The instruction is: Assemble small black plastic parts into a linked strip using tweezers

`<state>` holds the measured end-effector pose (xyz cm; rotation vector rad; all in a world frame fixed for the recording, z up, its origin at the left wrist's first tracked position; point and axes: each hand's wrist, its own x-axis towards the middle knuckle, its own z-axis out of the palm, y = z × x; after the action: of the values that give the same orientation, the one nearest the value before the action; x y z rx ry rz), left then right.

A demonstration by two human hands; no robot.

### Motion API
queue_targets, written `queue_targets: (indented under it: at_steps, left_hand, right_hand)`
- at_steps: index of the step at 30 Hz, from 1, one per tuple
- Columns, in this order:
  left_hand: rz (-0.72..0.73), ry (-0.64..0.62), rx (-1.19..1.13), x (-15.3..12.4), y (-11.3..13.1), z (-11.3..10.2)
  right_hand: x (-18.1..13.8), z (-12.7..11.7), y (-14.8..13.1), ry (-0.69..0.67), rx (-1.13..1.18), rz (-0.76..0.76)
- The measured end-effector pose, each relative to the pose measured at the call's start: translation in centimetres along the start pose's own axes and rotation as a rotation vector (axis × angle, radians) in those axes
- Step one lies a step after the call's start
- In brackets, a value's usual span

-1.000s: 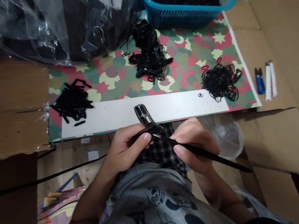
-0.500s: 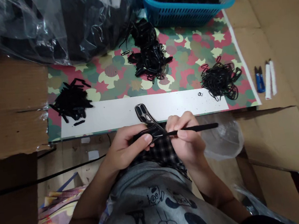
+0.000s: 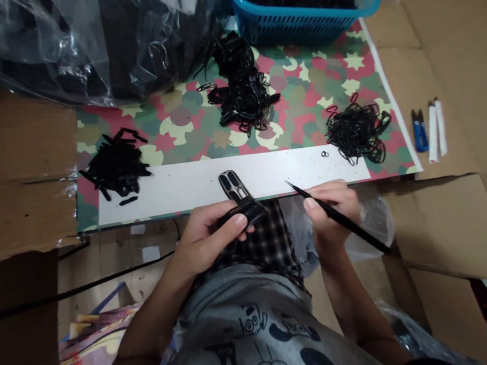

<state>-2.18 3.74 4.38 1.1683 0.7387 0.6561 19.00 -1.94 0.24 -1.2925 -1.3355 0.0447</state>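
- left hand (image 3: 204, 241): fingers clenched on a black plastic piece (image 3: 242, 214), just above a white board (image 3: 159, 190)
- right hand (image 3: 332, 210): fingers pinching a pointed black pick (image 3: 358, 233), tip well off the piece
- probable step: fine work on the piece (exact work unclear); next, tip onto it

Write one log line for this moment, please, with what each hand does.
left hand: holds black plastic piece | right hand: holds pointed black stick

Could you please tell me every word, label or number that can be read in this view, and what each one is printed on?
"HEOCK", in red letters on the folded printed paper at lower left; blurred, so the spelling is uncertain.
No other text is legible; the blue thread snips show no readable marking.
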Motion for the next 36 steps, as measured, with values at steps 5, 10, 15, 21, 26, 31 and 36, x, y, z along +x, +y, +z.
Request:
queue_targets:
  at_steps: [5,10,15,21,26,31,36]
  left_hand:
    - [0.002,0.036,-0.003,-0.2,-0.1,0.0]
    - [0.003,0.046,0.016,-0.3,-0.2,0.1]
    - [0.035,0.06,0.088,-0.3,-0.1,0.2]
    - [0.08,0.007,0.195,0.0,0.2,-0.1]
    - [0.113,0.019,0.243,-0.1,0.4,0.0]
    - [0.153,0.023,0.304,-0.1,0.4,-0.1]
    - [0.19,0.019,0.364,0.1,0.5,-0.1]
  right_hand:
    - [-1.9,-1.6,1.6,-0.19,-0.26,-0.153]
    - [-1.9,-2.4,0.7,-0.136,-0.133,-0.119]
    - [-0.3,-1.5,-2.4,-0.091,0.138,0.058]
    - [1.6,0.2,-5.2,-0.28,0.263,-0.067]
    - [1.8,0.7,-5.2,-0.286,0.254,-0.062]
    - [1.6,0.6,-5.2,-0.298,0.254,-0.032]
    - [1.7,0.5,-5.4,-0.322,0.253,0.021]
